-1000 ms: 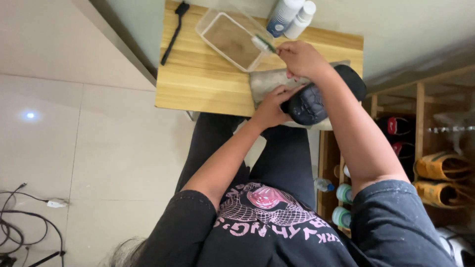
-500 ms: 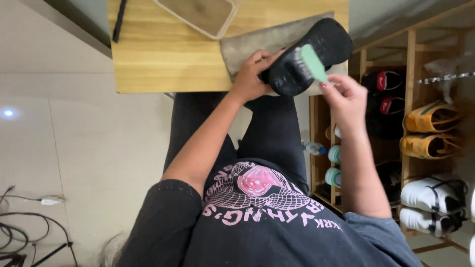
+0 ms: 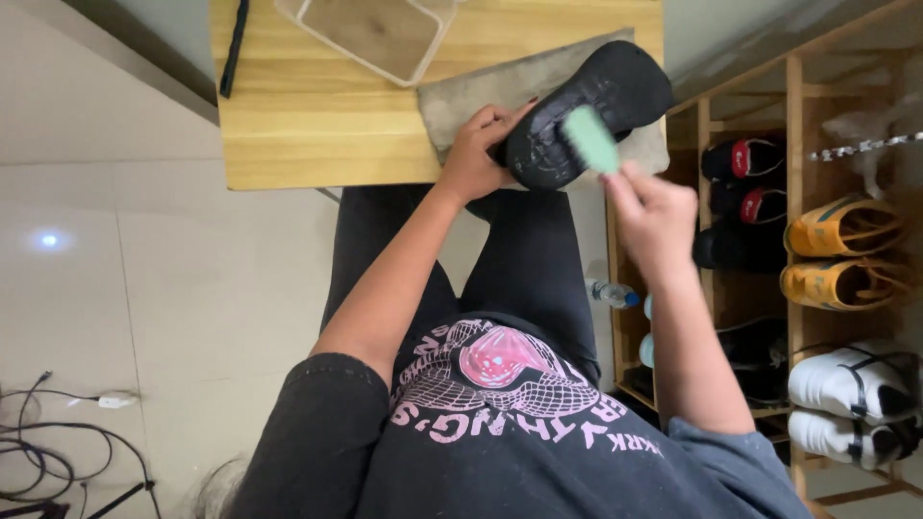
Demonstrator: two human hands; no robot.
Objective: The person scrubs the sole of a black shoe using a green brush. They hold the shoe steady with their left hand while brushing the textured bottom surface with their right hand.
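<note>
Black shoe point(image 3: 586, 111): sole up, on a grey cloth point(image 3: 481, 96) at the worktop point(image 3: 308, 115) edge.
Left hand point(image 3: 476, 154): grip closed on the heel end.
Right hand point(image 3: 654, 211): grip closed on a green brush point(image 3: 590, 139).
Risk: a hard stroke could push the shoe off the edge.
Risk: the clear tray point(image 3: 370, 34) nearby might catch flicked dirt.

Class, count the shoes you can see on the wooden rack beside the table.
About 8: two black-and-red and one black inside; two orange, two white outside; one dark low. Others may be hidden.
</note>
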